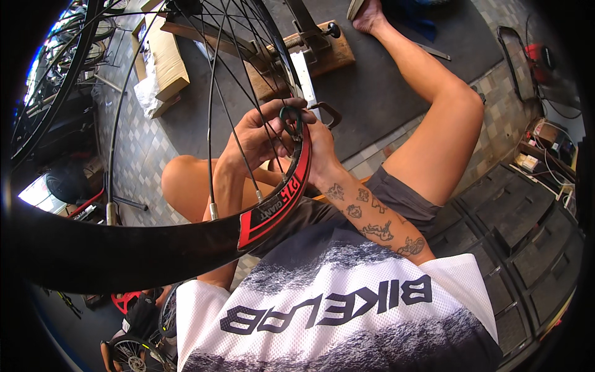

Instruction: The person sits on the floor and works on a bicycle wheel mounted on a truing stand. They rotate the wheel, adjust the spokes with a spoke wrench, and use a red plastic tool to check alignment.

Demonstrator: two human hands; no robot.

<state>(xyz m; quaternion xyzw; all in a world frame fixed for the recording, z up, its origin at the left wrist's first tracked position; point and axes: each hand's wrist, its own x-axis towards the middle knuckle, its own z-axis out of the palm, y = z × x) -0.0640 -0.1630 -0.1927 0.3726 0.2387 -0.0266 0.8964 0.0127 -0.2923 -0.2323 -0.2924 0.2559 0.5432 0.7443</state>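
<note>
A black bicycle wheel rim (155,251) with a red decal curves across the left and middle, its spokes (214,124) running up to a hub at the top edge. My left hand (254,136) reaches in among the spokes, fingers closed on a round dark-green spoke wrench (290,119) at the rim's inner edge. On the rim's outer side, my right hand (321,152) is closed against the rim, close to the left fingertips; some of its fingers are hidden. Just beyond both hands is a metal truing stand (300,68) on a wooden base (341,53).
An open cardboard box (164,65) with plastic wrapping lies at the far left on the tiled floor. A dark mat (396,87) spreads beneath the stand. My bare leg (434,136) stretches out to the right. Black drawers (496,235) stand at right; other bicycle wheels (133,356) show lower left.
</note>
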